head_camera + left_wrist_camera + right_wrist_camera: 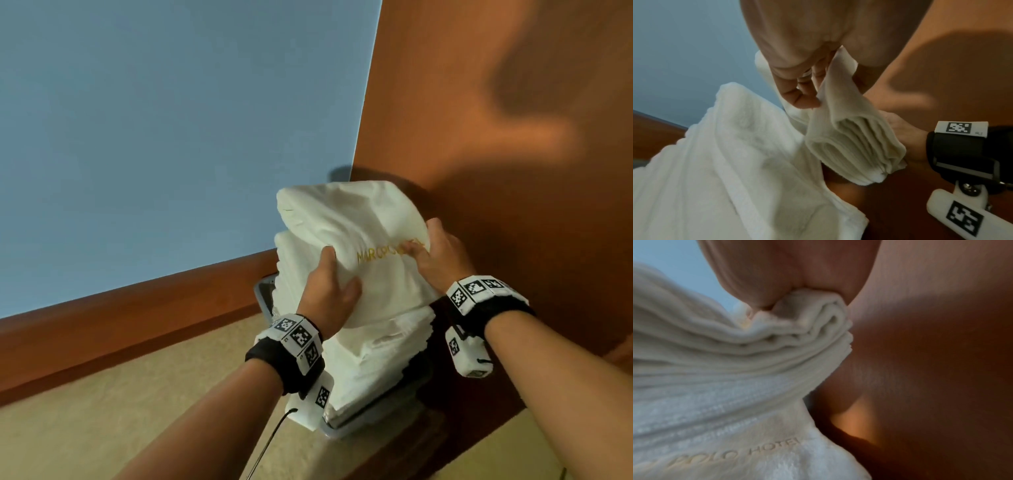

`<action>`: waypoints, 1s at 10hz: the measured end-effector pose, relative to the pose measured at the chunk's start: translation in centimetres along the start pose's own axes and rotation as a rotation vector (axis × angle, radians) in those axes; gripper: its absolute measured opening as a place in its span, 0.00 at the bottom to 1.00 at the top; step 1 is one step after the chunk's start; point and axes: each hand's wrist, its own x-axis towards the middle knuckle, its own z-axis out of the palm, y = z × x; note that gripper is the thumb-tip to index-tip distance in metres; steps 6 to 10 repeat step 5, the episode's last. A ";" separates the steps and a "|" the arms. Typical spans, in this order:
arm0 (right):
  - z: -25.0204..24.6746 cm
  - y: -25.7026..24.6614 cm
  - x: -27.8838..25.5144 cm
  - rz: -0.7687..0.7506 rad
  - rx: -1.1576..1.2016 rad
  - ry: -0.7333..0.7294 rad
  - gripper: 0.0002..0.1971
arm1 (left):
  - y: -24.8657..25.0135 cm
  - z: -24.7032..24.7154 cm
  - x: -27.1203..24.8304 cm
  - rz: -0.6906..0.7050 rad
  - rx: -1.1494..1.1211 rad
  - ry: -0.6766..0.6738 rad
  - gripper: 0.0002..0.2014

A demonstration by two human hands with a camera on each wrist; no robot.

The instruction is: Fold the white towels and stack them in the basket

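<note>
A folded white towel (352,226) with gold lettering is held tilted above a tall stack of folded white towels (376,346). The stack fills a grey basket (337,432) on the floor. My left hand (329,291) grips the towel's near left edge, thumb on top. My right hand (438,253) grips its right edge. In the left wrist view, fingers (803,95) pinch the layered towel (855,138) above the stack (725,162). The right wrist view shows the hand (777,280) bunching the towel's folds (797,331) over an embossed towel (735,451).
The basket stands in a corner between a blue wall (154,137) with a wooden baseboard (120,325) and a brown wooden panel (496,120). Beige floor (102,411) lies to the left. A black cable (270,442) trails by the basket.
</note>
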 end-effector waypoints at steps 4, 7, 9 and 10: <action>4.5 7.4 1.6 0.115 -0.112 -0.174 0.13 | -3.1 1.0 -1.0 -0.549 -0.136 -0.146 0.19; 4.6 7.0 1.4 0.030 -0.137 -0.084 0.17 | -2.1 -1.5 0.3 -0.374 0.440 0.049 0.29; 4.6 7.0 1.4 0.030 -0.137 -0.084 0.17 | -2.1 -1.5 0.3 -0.374 0.440 0.049 0.29; 4.6 7.0 1.4 0.030 -0.137 -0.084 0.17 | -2.1 -1.5 0.3 -0.374 0.440 0.049 0.29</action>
